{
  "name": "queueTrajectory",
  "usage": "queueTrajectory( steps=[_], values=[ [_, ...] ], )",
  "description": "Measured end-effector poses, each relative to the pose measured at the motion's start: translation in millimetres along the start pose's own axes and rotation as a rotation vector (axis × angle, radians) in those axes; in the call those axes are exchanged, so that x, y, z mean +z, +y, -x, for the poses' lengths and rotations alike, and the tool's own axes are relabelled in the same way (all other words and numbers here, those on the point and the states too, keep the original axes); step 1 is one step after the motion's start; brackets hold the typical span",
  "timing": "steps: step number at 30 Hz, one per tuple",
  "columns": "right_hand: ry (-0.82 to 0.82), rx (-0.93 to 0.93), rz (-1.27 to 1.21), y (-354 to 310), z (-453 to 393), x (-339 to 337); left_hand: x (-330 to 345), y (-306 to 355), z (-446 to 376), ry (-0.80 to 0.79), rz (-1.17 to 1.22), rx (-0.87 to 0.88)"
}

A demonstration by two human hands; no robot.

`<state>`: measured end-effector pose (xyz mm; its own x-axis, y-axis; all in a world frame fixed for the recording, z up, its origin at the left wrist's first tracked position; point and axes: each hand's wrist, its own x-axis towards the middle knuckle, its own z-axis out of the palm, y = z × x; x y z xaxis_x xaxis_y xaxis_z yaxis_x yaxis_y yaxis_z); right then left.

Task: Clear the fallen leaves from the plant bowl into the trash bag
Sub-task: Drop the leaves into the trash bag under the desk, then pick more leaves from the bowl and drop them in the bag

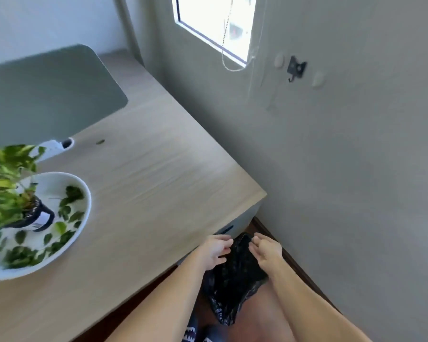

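- Your two hands are low at the near right corner of the wooden desk point(158, 174), over the floor; the left hand point(214, 251) is at the desk edge and the right hand point(266, 250) is just beside it, with the black trash bag point(235, 275) between them.
- Both hands are half open, fingers loosely curled; they seem to touch or spread the top of the bag, but the picture is blurred and I cannot tell if either one truly pinches the plastic.
- The white plant bowl point(85, 193) stands on the desk well apart to your left, near the left edge of the view; a small dark pot point(38, 218) with a variegated plant point(5, 183) sits inside it, and the fallen leaves point(67, 211) lie scattered on the bowl's floor, mostly on the side toward you and to the right of the pot.
- So the leaves lie to the left and a little forward from the hands; the left hand is the nearer one; I judge it should reach for the leaves while the right hand holds the bag mouth open.
- One small leaf point(100, 141) lies alone on the desk behind the bowl.
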<state>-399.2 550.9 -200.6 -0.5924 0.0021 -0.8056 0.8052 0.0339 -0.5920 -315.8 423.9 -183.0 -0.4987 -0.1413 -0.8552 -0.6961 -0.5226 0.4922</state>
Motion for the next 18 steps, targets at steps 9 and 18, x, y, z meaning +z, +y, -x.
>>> queueTrajectory(
  steps=[9, 18],
  values=[
    [-0.323, -0.231, 0.164, -57.9, 82.0, 124.5, -127.2, 44.0, 136.1, 0.125, 0.068, 0.244],
    [-0.639, -0.233, 0.499, 17.5, 157.9, 283.9, -320.2, -7.1, 193.3, 0.646, -0.008, 0.264]
  ],
)
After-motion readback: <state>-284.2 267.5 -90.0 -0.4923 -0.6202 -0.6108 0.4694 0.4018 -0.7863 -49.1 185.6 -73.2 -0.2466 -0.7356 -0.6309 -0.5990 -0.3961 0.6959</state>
